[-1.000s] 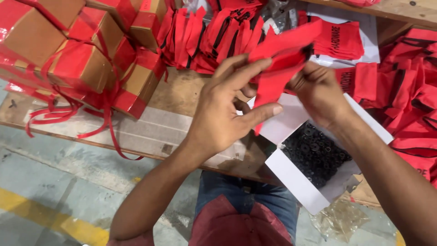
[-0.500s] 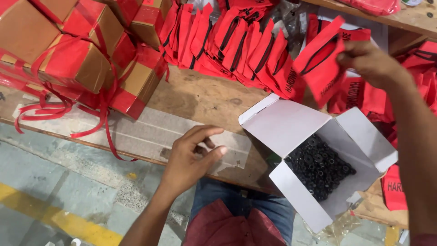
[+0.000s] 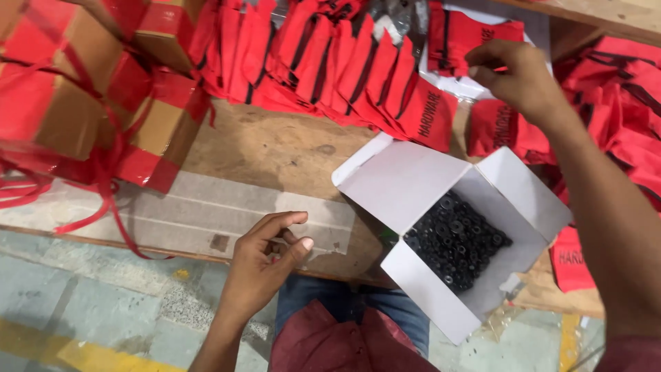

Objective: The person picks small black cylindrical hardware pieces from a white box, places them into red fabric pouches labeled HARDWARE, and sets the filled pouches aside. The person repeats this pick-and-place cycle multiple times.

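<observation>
The right hand [image 3: 520, 76] pinches a red pouch [image 3: 475, 41] at the far row; the left hand [image 3: 265, 265] hovers empty, fingers curled, near the washer box [image 3: 454, 238]. Grip one pouch only.

Left hand [image 3: 265, 265]: low and near the body, fingers loosely curled, thumb extended. Right hand [image 3: 516, 76]: arm stretched forward, fingertips pinched together.

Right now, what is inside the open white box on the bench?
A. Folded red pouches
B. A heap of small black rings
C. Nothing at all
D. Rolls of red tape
B: the open white box holds a heap of small black rings, like washers, while the red pouches lie outside it on the bench.
</observation>
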